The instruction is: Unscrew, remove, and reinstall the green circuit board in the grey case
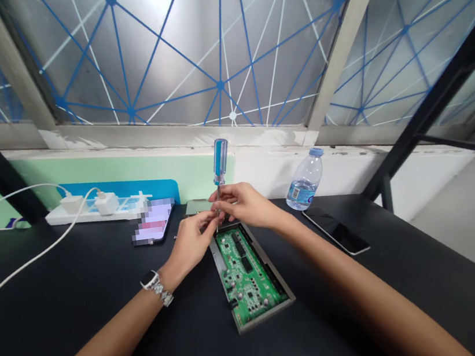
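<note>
A screwdriver (220, 162) with a clear and blue handle stands nearly upright over the far end of a green circuit board (251, 278). The board lies in a shallow grey metal case (267, 316) on the black table. My right hand (247, 204) is closed around the screwdriver's thin shaft, below the handle. On the other side, my left hand (191, 239) pinches close to the lower end of the shaft, at the case's far left corner. What lies between its fingertips is hidden. The screwdriver's tip is hard to make out among the fingers.
Behind my left hand lies a lit phone (154, 221), beside a white power strip (88, 212) with plugs and white cables. A water bottle (303, 184) and a dark phone (336, 230) are to the right. Black metal frame bars (391, 149) rise at the table's sides.
</note>
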Action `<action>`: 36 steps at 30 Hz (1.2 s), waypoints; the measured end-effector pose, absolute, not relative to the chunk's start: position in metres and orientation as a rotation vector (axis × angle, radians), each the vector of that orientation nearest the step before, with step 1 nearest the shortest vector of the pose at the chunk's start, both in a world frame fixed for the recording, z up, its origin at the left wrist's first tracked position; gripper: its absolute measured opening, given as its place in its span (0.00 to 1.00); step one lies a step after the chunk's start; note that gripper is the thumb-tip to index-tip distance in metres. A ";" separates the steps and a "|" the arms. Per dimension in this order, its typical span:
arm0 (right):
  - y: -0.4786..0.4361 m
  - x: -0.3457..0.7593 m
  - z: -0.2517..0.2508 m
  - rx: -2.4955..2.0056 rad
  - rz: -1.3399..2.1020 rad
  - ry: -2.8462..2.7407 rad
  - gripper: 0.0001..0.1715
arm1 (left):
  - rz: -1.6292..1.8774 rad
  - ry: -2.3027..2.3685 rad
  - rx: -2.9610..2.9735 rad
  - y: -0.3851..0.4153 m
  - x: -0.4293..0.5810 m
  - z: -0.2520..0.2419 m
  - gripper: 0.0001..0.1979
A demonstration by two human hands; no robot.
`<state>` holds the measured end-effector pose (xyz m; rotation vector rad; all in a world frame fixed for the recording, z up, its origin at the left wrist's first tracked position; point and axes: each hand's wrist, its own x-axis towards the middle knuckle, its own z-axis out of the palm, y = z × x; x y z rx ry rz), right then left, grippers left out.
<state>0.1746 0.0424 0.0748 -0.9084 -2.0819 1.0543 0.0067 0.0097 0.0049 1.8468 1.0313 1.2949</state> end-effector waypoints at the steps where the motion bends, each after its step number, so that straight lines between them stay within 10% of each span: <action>1: 0.042 0.175 0.075 -0.901 1.042 -2.086 0.06 | 1.290 1.047 1.871 0.010 0.005 0.005 0.12; 36: 0.032 0.216 0.068 -1.063 0.575 -2.128 0.11 | 0.864 1.261 2.178 0.016 -0.010 -0.011 0.09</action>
